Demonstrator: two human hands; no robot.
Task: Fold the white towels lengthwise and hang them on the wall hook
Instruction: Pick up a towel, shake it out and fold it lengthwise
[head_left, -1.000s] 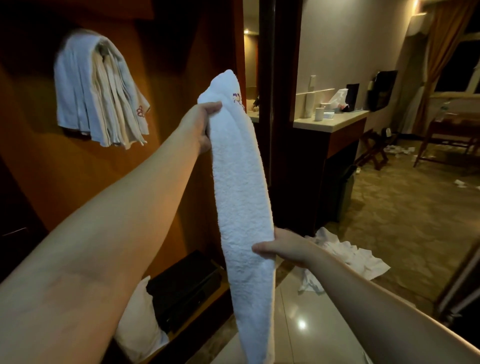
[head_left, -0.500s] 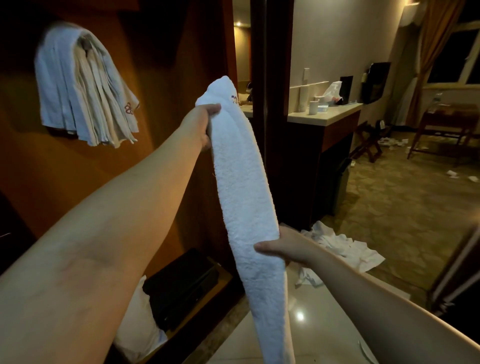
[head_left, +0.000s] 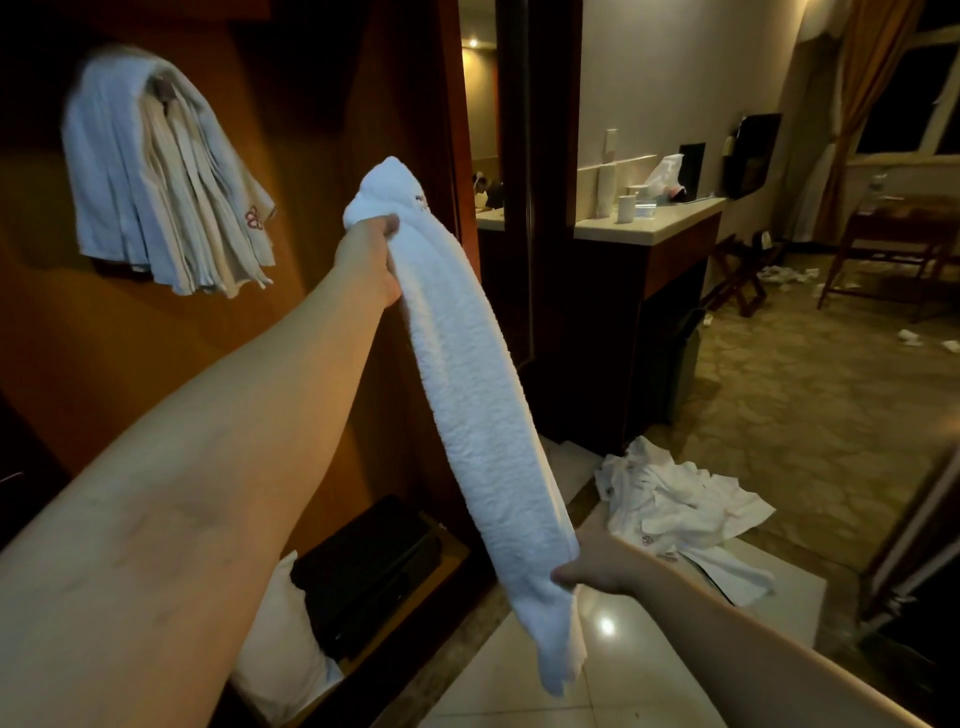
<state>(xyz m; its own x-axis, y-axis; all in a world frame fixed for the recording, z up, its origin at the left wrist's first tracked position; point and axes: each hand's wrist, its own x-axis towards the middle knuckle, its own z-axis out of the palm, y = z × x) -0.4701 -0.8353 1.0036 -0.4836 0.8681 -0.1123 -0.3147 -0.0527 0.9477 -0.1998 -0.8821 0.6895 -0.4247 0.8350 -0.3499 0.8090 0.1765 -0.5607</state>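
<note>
A long white towel (head_left: 478, 405), folded into a narrow strip, stretches diagonally between my hands. My left hand (head_left: 369, 260) grips its upper end, raised in front of the wooden wall. My right hand (head_left: 597, 566) pinches the strip near its lower end, and a short tail hangs below. Several folded white towels (head_left: 156, 171) hang in a bunch high on the wooden wall at the upper left; the hook itself is hidden under them. A heap of loose white towels (head_left: 675, 509) lies on the floor to the right.
A dark wooden door frame (head_left: 540, 208) stands behind the towel. A counter (head_left: 649, 228) with cups and a tissue pack is at the right. A low shelf holds a black case (head_left: 363, 566) and a white pillow (head_left: 280, 649). Glossy floor tiles lie below.
My right hand has slid down the towel toward its lower end, pulling the strip longer and more slanted. My left hand has tightened around the top end, slightly lower.
</note>
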